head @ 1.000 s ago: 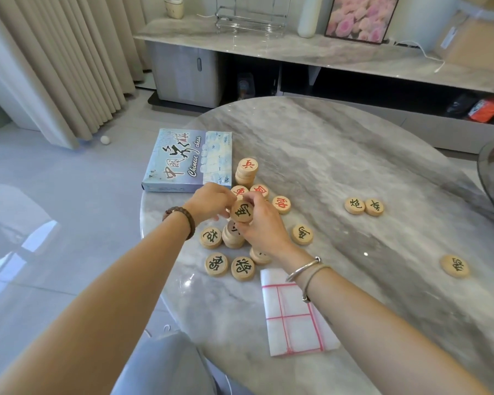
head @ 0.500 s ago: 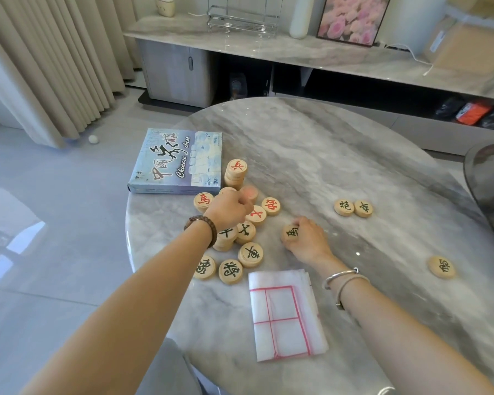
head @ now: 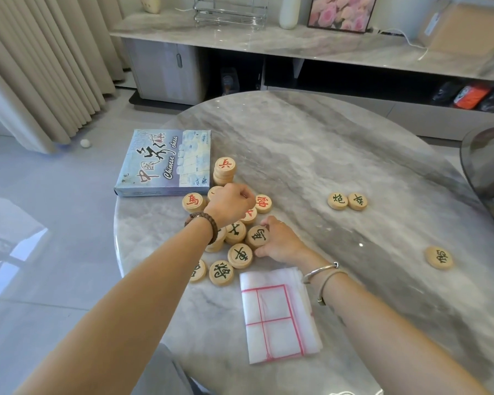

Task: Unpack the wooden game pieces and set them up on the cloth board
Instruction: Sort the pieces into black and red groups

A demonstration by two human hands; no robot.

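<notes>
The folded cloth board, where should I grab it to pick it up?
Pinch the folded cloth board at its near right corner, coming from the right. It lies flat on the marble table, and that side is free of wooden pieces, which crowd its far left.

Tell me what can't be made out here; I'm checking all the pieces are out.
Head view only:
- Left hand covers pieces under its closed grip; what it holds is hidden.
- Left wrist hides part of one short stack.
- Folded cloth board: most of its grid is hidden.
- Box: contents unseen.
</notes>
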